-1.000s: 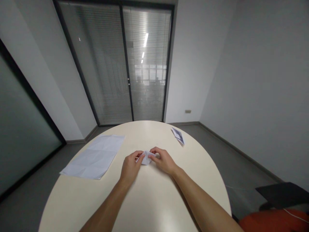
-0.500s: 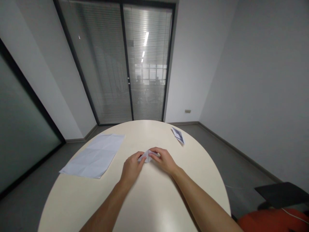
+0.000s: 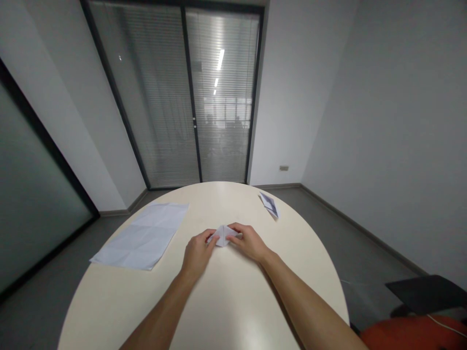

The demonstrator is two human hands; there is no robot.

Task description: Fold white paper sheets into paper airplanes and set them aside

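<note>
A small piece of folded white paper (image 3: 223, 235) sits between my two hands above the middle of the round table. My left hand (image 3: 199, 250) pinches its left side, thumb in front and fingers behind. On the right side, my right hand (image 3: 250, 241) grips the paper the same way. A crease runs down the paper's centre, and its outer ends are hidden by my fingers. To the left lies a large white sheet (image 3: 144, 237) with fold lines across it. Beyond my right hand rests another folded paper (image 3: 269, 204), with darker markings on it.
The round cream table (image 3: 219, 301) has its curved edge all around my work area. At the lower right stand an orange seat (image 3: 412, 335) and a black flat panel (image 3: 428, 293). Glass doors with blinds (image 3: 222, 146) are behind the table.
The folded paper between my hands has spread wider and flatter, with its centre crease showing more. Both hands stay nearly in place, still gripping it. The other papers have not moved.
</note>
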